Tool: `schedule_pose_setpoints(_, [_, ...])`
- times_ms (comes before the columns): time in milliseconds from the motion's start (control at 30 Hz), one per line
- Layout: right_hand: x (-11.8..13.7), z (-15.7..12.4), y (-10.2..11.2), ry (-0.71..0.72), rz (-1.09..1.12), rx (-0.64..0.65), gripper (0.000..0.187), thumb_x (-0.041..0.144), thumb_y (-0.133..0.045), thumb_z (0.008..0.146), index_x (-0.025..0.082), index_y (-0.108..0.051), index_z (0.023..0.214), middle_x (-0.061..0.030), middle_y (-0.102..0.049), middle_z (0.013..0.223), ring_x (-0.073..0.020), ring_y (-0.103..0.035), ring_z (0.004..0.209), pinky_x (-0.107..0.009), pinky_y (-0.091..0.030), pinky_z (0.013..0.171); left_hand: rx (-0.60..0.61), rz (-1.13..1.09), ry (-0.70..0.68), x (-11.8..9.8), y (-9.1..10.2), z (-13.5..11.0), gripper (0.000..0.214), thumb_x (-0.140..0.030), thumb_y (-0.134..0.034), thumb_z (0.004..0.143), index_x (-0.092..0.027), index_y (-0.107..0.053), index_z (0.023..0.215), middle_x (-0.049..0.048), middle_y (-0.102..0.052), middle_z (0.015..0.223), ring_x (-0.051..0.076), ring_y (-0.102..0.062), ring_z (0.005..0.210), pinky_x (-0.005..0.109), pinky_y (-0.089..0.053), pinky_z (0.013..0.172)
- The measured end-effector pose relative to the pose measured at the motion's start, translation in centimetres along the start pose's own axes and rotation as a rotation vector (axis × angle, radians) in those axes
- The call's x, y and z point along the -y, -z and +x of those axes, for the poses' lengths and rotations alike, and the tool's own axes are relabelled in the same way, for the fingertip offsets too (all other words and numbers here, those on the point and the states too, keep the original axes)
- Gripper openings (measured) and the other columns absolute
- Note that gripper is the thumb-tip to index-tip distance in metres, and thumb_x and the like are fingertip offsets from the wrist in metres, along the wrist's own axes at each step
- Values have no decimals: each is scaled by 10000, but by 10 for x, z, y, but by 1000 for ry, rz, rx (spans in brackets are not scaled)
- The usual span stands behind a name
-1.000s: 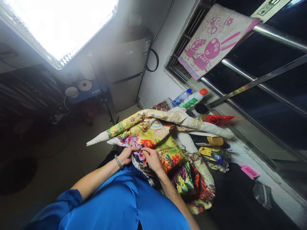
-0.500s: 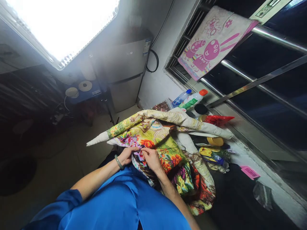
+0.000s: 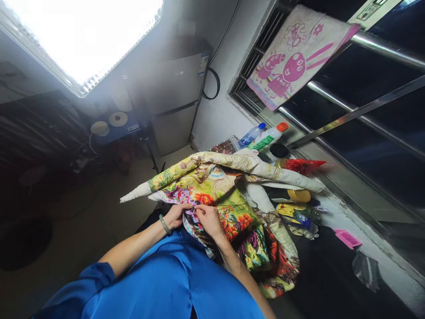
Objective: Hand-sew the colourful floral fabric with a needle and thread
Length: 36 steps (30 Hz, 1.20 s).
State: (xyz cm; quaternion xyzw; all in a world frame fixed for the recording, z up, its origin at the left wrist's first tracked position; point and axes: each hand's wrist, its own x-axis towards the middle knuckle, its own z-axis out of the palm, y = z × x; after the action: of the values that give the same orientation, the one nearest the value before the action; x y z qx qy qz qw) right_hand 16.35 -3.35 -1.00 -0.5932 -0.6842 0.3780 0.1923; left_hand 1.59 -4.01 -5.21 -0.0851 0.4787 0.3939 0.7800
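A large embroidered cloth (image 3: 226, 190) with flowers on a yellow-green ground lies bunched over my lap, its far edge rolled into a long tube with a white end. My left hand (image 3: 178, 215), with a bangle at the wrist, is closed on the cloth's near edge. Just to its right, my right hand (image 3: 208, 219) pinches its fingertips together at the cloth's surface. A thin pale glint shows at those fingertips, too small to make out. The two hands nearly meet over the purple flowers.
Bottles (image 3: 268, 136), jars and a red packet (image 3: 303, 165) crowd the ledge at right, beside a black surface (image 3: 318, 274) with a pink card (image 3: 348, 238). A bright lamp (image 3: 83, 35) hangs at upper left. Behind stands a fridge (image 3: 172, 88); a printed towel (image 3: 292, 62) hangs on window bars.
My right fingertips have shifted very slightly against the cloth, and the pale glint there shows more plainly. My left hand and the cloth stay in place.
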Motion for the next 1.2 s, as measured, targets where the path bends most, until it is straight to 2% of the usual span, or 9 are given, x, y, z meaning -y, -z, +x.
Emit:
schedule_pose_setpoints(100, [-3, 1, 0, -29, 87, 31, 267, 190, -521, 813, 185, -788, 794, -31, -706, 587, -164, -621, 525, -239, -498, 602, -3, 0, 13, 0, 0, 1, 182, 14, -820, 595, -109, -686, 593, 70, -713, 587, 180, -658, 535, 299, -524, 708])
schedule_pose_setpoints(200, [-8, 1, 0, -33, 160, 30, 234, 211, -559, 821, 199, -793, 824, -39, -737, 676, -176, -666, 607, -259, -528, 667, 26, -1, 57, -1, -2, -1, 161, 11, -785, 613, -111, -682, 593, 95, -724, 609, 216, -699, 606, 324, -542, 759])
schedule_pose_setpoints(300, [-12, 0, 0, -16, 131, -35, 169, 211, -627, 794, 216, -795, 784, -57, -754, 778, -190, -689, 709, -275, -537, 719, 48, -1, 82, -2, -4, -3, 157, 14, -747, 622, -129, -684, 610, 93, -729, 613, 250, -736, 714, 344, -551, 820])
schedule_pose_setpoints(400, [-14, 0, -2, 4, 118, -70, 159, 198, -644, 800, 221, -799, 771, -57, -737, 754, -189, -683, 700, -277, -539, 710, 71, -15, 87, -3, -5, -4, 183, 24, -741, 607, -145, -673, 607, 81, -722, 592, 269, -752, 777, 355, -555, 854])
schedule_pose_setpoints(633, [-16, 3, -7, 85, 127, -84, 198, 185, -614, 847, 220, -805, 808, -59, -733, 775, -190, -679, 725, -276, -543, 716, 76, 7, 105, -5, -6, -6, 176, 17, -740, 618, -149, -689, 646, 82, -747, 631, 280, -764, 793, 373, -572, 855])
schedule_pose_setpoints(800, [-14, 1, -2, 105, -50, -47, 209, 154, -617, 864, 228, -812, 878, -55, -733, 812, -188, -690, 758, -262, -530, 734, 37, 10, 92, -5, -8, -8, 175, 24, -727, 617, -141, -701, 668, 96, -764, 676, 277, -760, 816, 368, -567, 862])
schedule_pose_setpoints(1000, [5, -2, 0, 94, -295, 13, 349, 65, -491, 900, 208, -766, 1061, -73, -727, 927, -193, -679, 864, -257, -508, 796, 56, 39, 47, -4, -7, -9, 159, 25, -716, 611, -130, -700, 647, 80, -733, 616, 249, -737, 750, 341, -552, 823])
schedule_pose_setpoints(1200, [32, 3, -9, 58, -547, 52, 218, 132, -524, 940, 218, -717, 993, -105, -657, 959, -213, -631, 878, -258, -468, 674, 93, 46, 19, -2, -6, -11, 185, 47, -741, 545, -102, -702, 648, 76, -733, 626, 234, -728, 704, 333, -554, 833])
